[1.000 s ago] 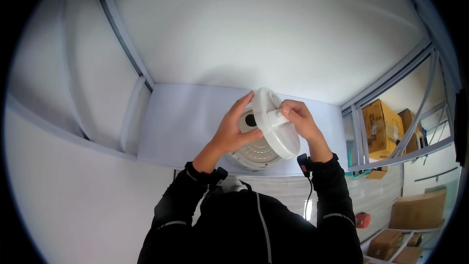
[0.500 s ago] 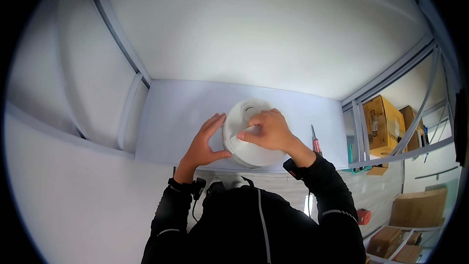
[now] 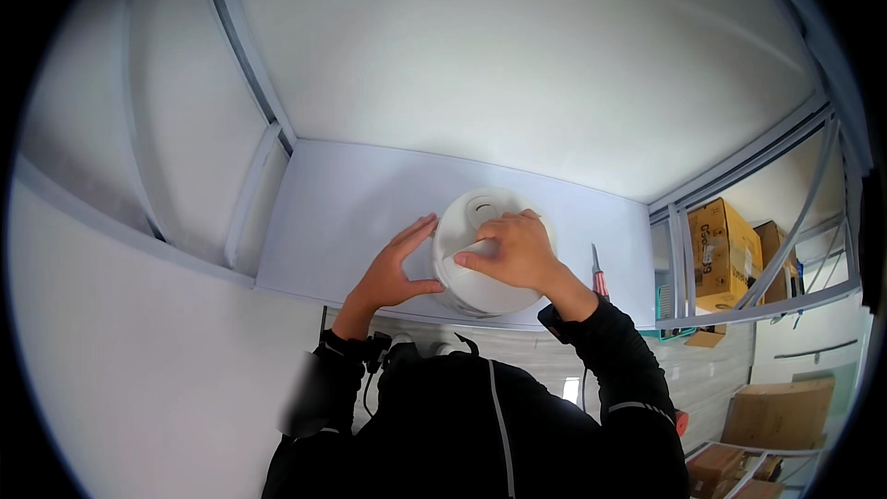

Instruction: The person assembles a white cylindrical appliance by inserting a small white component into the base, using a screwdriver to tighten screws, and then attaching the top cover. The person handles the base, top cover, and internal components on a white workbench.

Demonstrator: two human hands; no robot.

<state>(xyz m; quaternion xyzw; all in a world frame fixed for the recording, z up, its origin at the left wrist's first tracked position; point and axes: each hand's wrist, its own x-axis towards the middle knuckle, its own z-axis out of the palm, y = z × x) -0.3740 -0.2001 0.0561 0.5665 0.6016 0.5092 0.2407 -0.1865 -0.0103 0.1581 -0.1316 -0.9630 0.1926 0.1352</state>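
Note:
A white round container point(image 3: 467, 306) with a flat white lid point(image 3: 499, 290) stands on the pale table, near its front edge. On top of the lid are a small round recessed part and a raised white handle point(image 3: 473, 250). My right hand point(image 3: 519, 254) comes over the lid from the right, its thumb and fingers closed on that handle. My left hand point(image 3: 395, 268) is at the container's left side, thumb and fingers spread apart, with the tips at its rim. The right hand covers part of the lid.
To the right on the table point(image 3: 351, 212) lies a utility knife point(image 3: 599, 270) with a red handle, close to my right forearm. White panels rise behind and at the left. Cardboard boxes point(image 3: 721, 254) stand beyond the frame on the right.
The view has shifted and turned slightly, so the container appears a little further right. Both hands keep nearly the same pose around it.

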